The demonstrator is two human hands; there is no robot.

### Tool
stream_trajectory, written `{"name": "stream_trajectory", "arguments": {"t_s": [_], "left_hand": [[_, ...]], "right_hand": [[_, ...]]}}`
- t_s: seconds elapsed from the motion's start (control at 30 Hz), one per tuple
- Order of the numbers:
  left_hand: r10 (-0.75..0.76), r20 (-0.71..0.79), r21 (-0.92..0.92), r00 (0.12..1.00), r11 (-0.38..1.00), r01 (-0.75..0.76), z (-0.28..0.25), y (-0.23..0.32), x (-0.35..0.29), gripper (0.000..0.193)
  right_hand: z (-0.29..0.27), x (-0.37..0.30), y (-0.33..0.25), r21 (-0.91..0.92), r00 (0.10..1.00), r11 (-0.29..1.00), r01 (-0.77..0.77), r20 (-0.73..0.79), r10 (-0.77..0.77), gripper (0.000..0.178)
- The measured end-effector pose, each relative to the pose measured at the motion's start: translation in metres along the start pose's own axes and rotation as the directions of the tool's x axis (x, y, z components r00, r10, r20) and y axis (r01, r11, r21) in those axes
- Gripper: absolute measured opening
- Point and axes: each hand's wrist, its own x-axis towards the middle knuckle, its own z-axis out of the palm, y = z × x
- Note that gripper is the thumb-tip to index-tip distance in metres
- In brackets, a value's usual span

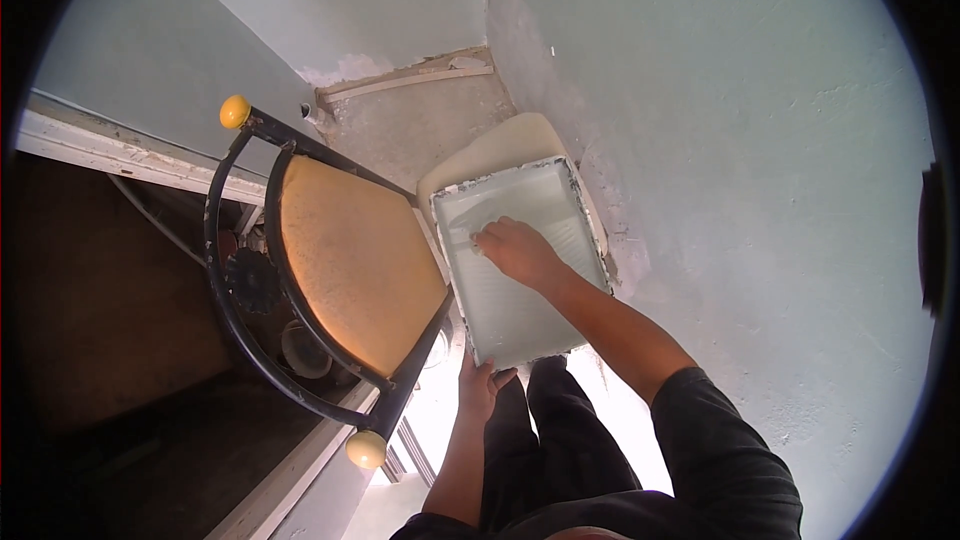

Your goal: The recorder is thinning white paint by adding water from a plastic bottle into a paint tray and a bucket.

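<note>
The tray (510, 335) is located at the centre of the view, right of the chair (360, 265), with its long axis tilted slightly. It is rectangular, pale inside, with dark, chipped patches along the rim and ribs across part of its floor. A cream panel (535, 132) with a rounded corner shows beyond the far edge of the tray and along its right side.

Hands: the left hand (480, 390) grips the near edge of the tray at its left corner. The right hand (517, 252) is positioned over the tray interior, fingers bunched and pointing left — whether they hold a small item cannot be told. The right forearm crosses the right edge of the tray.

The chair has a black tubular frame, a tan seat and two yellow knobs (235, 111), one at each end of its curved side. A pale green wall (770, 170) bounds the right side. A wood strip (410, 83) lies along the far corner of the floor (420, 120). The trousers (575, 430) — black — show below the tray.
</note>
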Motion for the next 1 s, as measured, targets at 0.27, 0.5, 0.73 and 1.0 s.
{"name": "stream_trajectory", "arguments": {"t_s": [0.27, 0.5, 0.73, 1.0], "left_hand": [[0.021, -0.031, -0.067, 0.999, 0.997, -0.023, -0.013, -0.008, 0.007, 0.047], [0.063, 0.04, -0.115, 0.997, 0.992, -0.058, -0.015, -0.01, 0.032, 0.047], [0.071, -0.003, -0.17, 0.997, 0.983, -0.071, -0.006, -0.015, 0.06, 0.046], [0.14, -0.017, -0.223, 0.99, 0.965, -0.141, 0.01, -0.022, 0.092, 0.051]], "right_hand": [[-0.032, -0.024, 0.006, -0.075, 0.99, 0.989, 0.125, 0.078, -0.119, 0.022], [-0.061, -0.042, 0.038, -0.134, 0.982, 0.989, 0.057, -0.171, -0.08, 0.025], [-0.051, -0.052, 0.068, -0.235, 0.965, 0.962, -0.141, -0.251, 0.08, 0.033], [-0.041, -0.07, 0.075, -0.256, 0.968, 0.952, -0.17, -0.225, 0.112, 0.039]]}}
